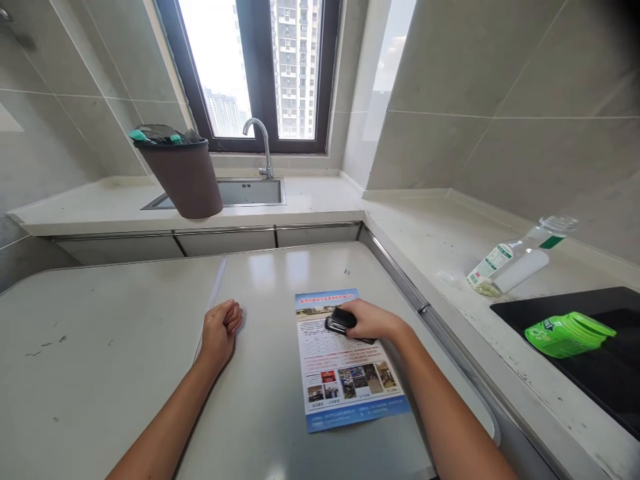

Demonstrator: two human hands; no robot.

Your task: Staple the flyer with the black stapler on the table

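My right hand (373,319) is closed around a black stapler (343,321), which sits over the upper part of a printed flyer (350,357). Blue bands run along the flyer's top and bottom, with text and small photos between them. The flyer lies flat on the white tabletop (265,400). To the left, my left hand (220,330) rests on the table as a loose fist, apart from the flyer. Its fingers are curled in, and nothing shows in them.
Beyond the table, a brown bin (183,177) stands on the counter by a sink (255,192) with a faucet (265,143). On the right counter are a clear bottle (510,263) and a green container (565,335). Staples (47,345) dot the table's left side.
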